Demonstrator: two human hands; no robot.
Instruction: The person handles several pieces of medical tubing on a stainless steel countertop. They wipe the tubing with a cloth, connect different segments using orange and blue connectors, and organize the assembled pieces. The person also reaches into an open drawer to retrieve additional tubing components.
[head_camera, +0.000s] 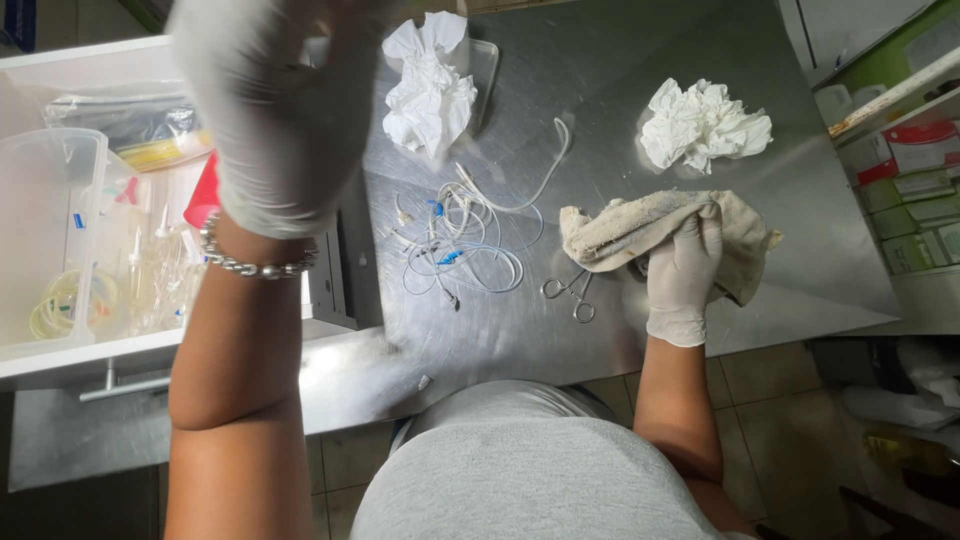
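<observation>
My right hand (683, 272), in a white glove, grips a dirty beige cloth (640, 225) pressed on the steel table (620, 90). Metal scissors-like forceps (572, 291) lie just left of that hand, partly under the cloth. My left hand (275, 110), gloved too and with a bead bracelet at the wrist, is raised close to the camera above the table's left side; its fingers run out of the top of the view and nothing shows in it. A tangle of clear medical tubing (470, 235) with blue clips lies in the middle of the table.
Two crumpled white paper wads (430, 90) (702, 122) lie at the back. An open drawer (60, 355) at left holds a clear plastic box (50, 220), bagged tubing and syringes. Shelves with boxes (915, 190) stand at right. Tiled floor lies below.
</observation>
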